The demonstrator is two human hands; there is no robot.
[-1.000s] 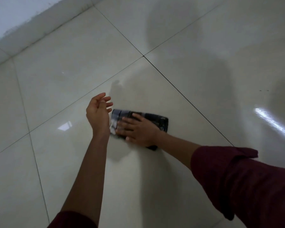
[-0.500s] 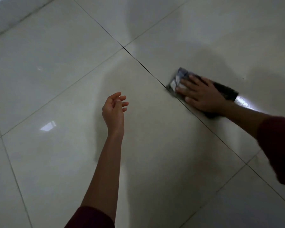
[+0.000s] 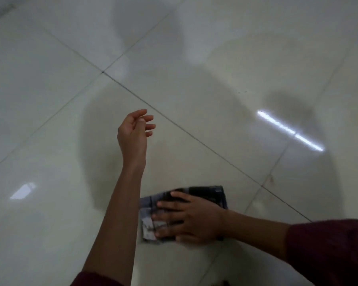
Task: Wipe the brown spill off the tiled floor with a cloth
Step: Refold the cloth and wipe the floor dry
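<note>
Cloth (image 3: 205, 191) lay flat on the floor (image 3: 50, 100), low in the view and a little right of centre, folded into a rough rectangle of dark and pale grey patches. Your right hand (image 3: 192, 219) pressed down on it with the palm flat and the fingers (image 3: 165, 217) straight and spread, pointing left across the fabric; nothing was curled round the cloth, it was simply pinned under the hand. The cloth's left edge showed past your fingertips, and its far right corner showed beyond your wrist (motion blur softened both the fabric and the fingers, so its pattern could not be made out). It sat on the near tile, just short of the dark grout line (image 3: 194, 137) that ran diagonally across the floor.

Your left hand (image 3: 133, 137) hung above the floor, well apart from the cloth, holding nothing, its fingers loosely bent and parted. Your left forearm crossed just beside the cloth's left edge.

A faint brownish mark (image 3: 272, 179) showed beside the grout crossing to the right of the cloth, apart from it. A bright streak (image 3: 289, 131) of reflected light lay on the glossy tile further right. Dark red sleeves (image 3: 329, 250) covered both upper arms.
</note>
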